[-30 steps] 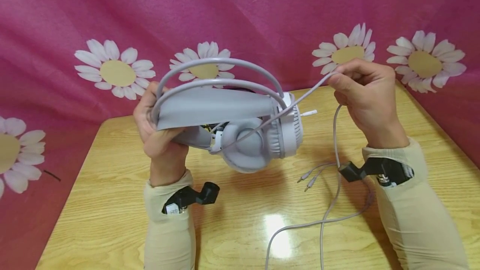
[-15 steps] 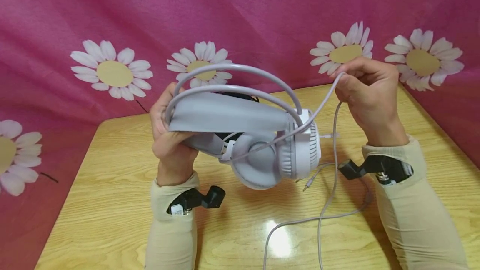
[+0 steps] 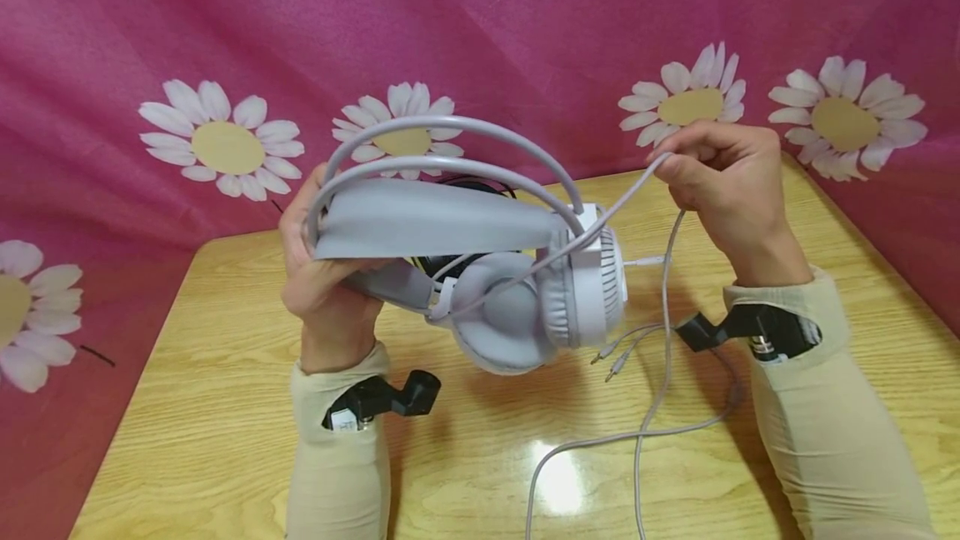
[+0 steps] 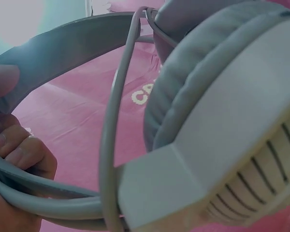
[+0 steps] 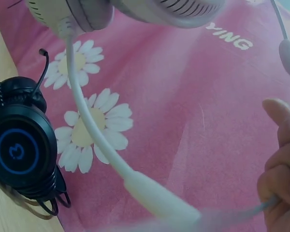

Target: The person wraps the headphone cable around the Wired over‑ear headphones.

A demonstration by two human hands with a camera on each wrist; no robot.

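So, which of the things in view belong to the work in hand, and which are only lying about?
Seems part of the work:
grey headphones, held by the left hand
their cable, pinched by the right hand
two plugs, apparently on that cable

Just lying about:
black headphones, on the table, with neither hand on them

Grey-white headset held aloft, on its side; grey cable slanting across earcups.

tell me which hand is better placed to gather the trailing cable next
The right, I'd judge: the right hand pinches the grey cable, and the loose plugs look nearer that side. The left hand grips the headband, holding the grey headphones up, so it seems less free.
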